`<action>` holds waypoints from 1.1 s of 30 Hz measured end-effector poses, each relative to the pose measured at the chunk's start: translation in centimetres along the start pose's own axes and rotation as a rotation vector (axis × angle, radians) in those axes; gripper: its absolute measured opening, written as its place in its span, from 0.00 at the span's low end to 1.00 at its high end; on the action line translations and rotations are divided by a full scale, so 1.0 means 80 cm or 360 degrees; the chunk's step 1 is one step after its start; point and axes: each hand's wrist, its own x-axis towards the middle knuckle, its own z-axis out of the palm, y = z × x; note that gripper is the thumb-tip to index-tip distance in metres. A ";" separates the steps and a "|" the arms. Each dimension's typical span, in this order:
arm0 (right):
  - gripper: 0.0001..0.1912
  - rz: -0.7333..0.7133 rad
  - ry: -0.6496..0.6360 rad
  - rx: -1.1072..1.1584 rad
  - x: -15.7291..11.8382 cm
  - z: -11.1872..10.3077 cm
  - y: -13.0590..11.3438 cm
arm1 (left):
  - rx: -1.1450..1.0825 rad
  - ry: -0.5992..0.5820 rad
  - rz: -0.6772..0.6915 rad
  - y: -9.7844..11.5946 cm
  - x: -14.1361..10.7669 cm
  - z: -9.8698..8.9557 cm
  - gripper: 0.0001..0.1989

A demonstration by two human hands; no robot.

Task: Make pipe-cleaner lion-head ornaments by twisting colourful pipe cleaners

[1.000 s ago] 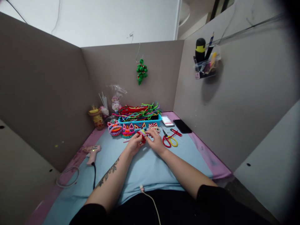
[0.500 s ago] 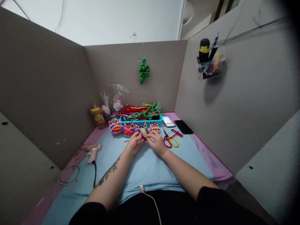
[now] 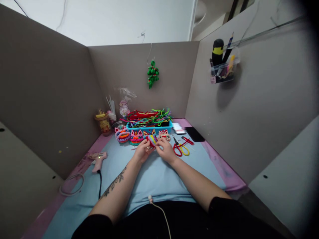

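Note:
A small striped piece of fuzzy pipe cleaners (image 3: 152,140), in red, yellow, blue and purple, is held up above the cloth between both hands. My left hand (image 3: 143,152) grips its left side, fingers closed around the red edge. With fingers pinched at its right edge, my right hand (image 3: 166,152) holds it from the other side. Behind the hands stand several pipe-cleaner animal heads, among them a pink and orange one (image 3: 122,135), one with teal at its base (image 3: 137,137) and a pale one (image 3: 163,135). The fingertips partly hide the striped piece.
A blue basket (image 3: 149,126) heaped with pipe cleaners (image 3: 147,117) stands behind. Scissors (image 3: 177,151) with red and yellow handles and a black phone (image 3: 195,134) lie right. A pink glue gun (image 3: 99,162) with its cord lies left. Grey partitions (image 3: 139,76) enclose the table.
Both hands stay almost in place on the striped pipe-cleaner piece, which appears slightly turned. The whole view has shifted a little.

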 end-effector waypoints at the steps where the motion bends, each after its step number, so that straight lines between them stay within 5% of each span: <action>1: 0.07 0.0013 0.0000 -0.0001 0.000 0.001 0.001 | 0.0007 -0.0007 -0.0003 0.000 0.000 0.001 0.10; 10: 0.07 0.0082 -0.0036 -0.0005 -0.002 0.006 0.014 | 0.0116 0.0040 0.0204 -0.010 0.001 0.012 0.15; 21: 0.06 0.0114 -0.0053 -0.0043 -0.003 0.009 0.015 | 0.0271 0.0344 0.0349 -0.017 0.012 0.000 0.21; 33: 0.04 0.0073 0.0027 -0.0178 -0.005 0.017 0.003 | 0.0007 0.0521 0.0379 -0.024 0.028 -0.012 0.23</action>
